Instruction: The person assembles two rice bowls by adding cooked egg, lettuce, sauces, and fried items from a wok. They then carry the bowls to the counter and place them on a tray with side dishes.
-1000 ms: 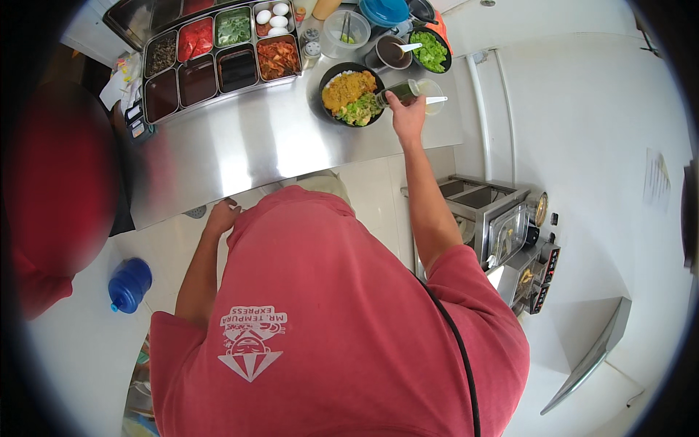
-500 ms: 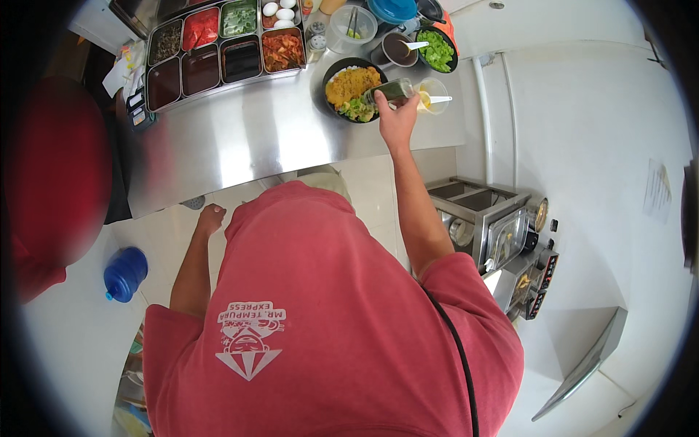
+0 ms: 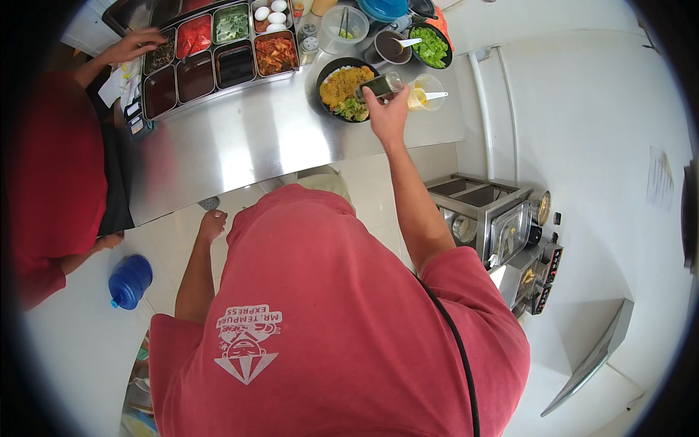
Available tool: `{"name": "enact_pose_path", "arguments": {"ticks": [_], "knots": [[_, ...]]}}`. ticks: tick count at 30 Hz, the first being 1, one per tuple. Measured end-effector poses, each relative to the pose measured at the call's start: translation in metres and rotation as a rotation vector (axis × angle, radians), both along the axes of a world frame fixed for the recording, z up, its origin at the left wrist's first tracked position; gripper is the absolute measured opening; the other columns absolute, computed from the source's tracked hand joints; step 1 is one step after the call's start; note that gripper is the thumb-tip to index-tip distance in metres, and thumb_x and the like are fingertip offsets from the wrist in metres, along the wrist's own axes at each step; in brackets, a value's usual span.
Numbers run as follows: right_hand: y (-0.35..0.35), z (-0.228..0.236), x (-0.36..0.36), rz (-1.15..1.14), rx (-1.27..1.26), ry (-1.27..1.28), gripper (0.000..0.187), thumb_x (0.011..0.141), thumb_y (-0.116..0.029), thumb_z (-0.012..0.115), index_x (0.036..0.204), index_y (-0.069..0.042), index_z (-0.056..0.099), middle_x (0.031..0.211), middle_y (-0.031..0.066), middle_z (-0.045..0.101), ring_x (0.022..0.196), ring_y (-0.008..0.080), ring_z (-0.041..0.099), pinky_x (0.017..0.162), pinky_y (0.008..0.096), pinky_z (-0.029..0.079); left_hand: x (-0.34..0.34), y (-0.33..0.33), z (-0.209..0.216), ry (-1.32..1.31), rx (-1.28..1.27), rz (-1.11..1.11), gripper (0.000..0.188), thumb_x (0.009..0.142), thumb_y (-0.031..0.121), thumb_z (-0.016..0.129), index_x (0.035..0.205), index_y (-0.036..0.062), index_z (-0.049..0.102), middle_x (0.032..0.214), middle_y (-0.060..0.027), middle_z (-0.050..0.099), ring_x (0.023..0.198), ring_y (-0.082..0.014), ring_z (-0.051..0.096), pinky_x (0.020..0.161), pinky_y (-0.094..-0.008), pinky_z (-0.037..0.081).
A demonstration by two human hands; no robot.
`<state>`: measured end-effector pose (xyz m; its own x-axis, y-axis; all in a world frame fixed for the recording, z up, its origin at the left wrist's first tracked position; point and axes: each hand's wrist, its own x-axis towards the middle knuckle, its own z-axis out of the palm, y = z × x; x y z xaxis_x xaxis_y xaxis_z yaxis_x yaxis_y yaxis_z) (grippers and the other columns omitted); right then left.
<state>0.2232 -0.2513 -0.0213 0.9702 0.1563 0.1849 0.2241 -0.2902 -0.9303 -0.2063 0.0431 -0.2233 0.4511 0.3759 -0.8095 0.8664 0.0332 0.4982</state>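
Head view: the right grip (image 3: 388,116) pinches a shaker jar (image 3: 381,86) of dark green contents, tilted over a black bowl (image 3: 336,63) of rice (image 3: 330,75), golden topping (image 3: 345,87) and lettuce (image 3: 352,111) on the steel desk (image 3: 240,138), near a plastic cup (image 3: 437,105) of yellow sauce (image 3: 418,96), while I cannot tell whether the left grip (image 3: 212,224) is closed

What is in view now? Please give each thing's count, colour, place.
Counter: 1, silver, top
Pans: 8+, silver, counter's left
Eggs: 4 visible, white, in pan
Shakers: 2, grey, right of pans
Bowls: 2, black, counter
Pot: 1, grey, between bowls
Tub: 1, clear, left of pot
Cup: 1, clear, counter's right
Spoons: 2, white, pot and cup
Jar: 1, clear, over one bowl
Jug: 1, blue, left
Appliances: count unclear, silver, right
Co-worker: 1, red-shirted, left
Shirt: 1, red, lower middle
Left hand: 1, bare, beside shirt
Right hand: 1, bare, on jar
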Motion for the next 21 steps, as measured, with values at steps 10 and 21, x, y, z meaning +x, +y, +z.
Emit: {"name": "enact_pose_path", "arguments": {"ticks": [10, 21], "knots": [[-0.033, 0.012, 0.035, -0.102, -0.294, -0.01, 0.054, 0.078, -0.027, 0.086, 0.107, 0.004, 0.054, 0.094, 0.0146, 0.069, 0.084, 0.0243, 0.067, 0.077, 0.0371, 0.053, 0.003, 0.006, 0.002, 0.016, 0.032, -0.027, 0.031, 0.092, 0.026, 0.065, 0.102, -0.0039, 0.066, 0.077, -0.0102, 0.066, 0.061, -0.0178, 0.061, 0.055, -0.0312, 0.051], [-0.002, -0.001, 0.043, -0.078, -0.029, 0.314, 0.04, 0.083, -0.023, 0.078, 0.107, 0.002, 0.057, 0.095, 0.0122, 0.07, 0.082, 0.0189, 0.068, 0.073, 0.0322, 0.053, 0.016, 0.002, -0.002, -0.044, 0.003, 0.016, 0.03, 0.091, 0.024, 0.065, 0.1, -0.004, 0.068, 0.074, -0.0096, 0.065, 0.059, -0.0178, 0.061, 0.055, -0.0316, 0.051]]}}
